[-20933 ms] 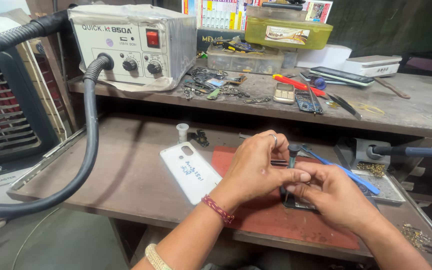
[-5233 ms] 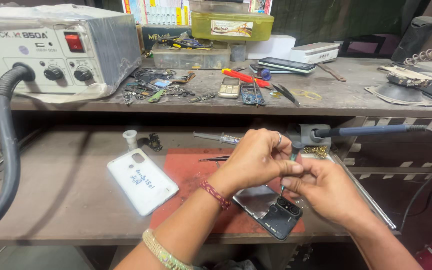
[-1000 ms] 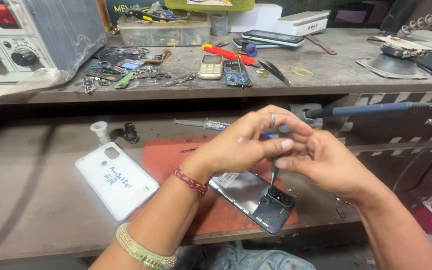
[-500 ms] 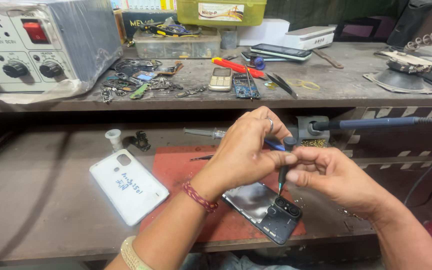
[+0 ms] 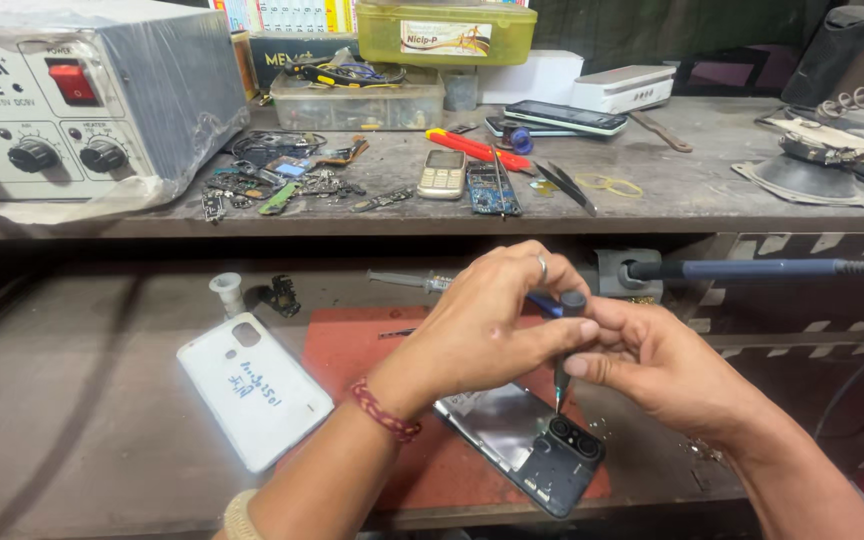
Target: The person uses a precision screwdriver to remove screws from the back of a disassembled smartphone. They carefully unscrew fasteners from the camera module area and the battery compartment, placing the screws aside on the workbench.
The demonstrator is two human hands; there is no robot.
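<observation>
- Left hand (image 5: 487,325): curled over the top of a small screwdriver (image 5: 563,350), fingertips pressed together around its upper shaft; a ring on one finger, a red braided band at the wrist.
- Right hand (image 5: 657,365): thumb and forefinger pinching the screwdriver just below its dark cap, the other fingers folded under.
- Screwdriver: held upright between both hands, its tip at the camera corner of the phone.
- Phone (image 5: 527,445): opened, back cover off, lying tilted on the red mat (image 5: 372,345) at the near edge of the lower bench; partly hidden by the left wrist.
- White back cover (image 5: 252,388): lying flat just left of the mat, apart from the phone, with handwriting on its inner face.
- Soldering iron (image 5: 752,268): resting in its holder behind the hands, cable running off to the right.
- Upper shelf (image 5: 652,195): a grey power unit (image 5: 82,100) at left, loose phone parts, a keypad phone (image 5: 442,173), a red-handled tool (image 5: 477,150) and plastic boxes.
</observation>
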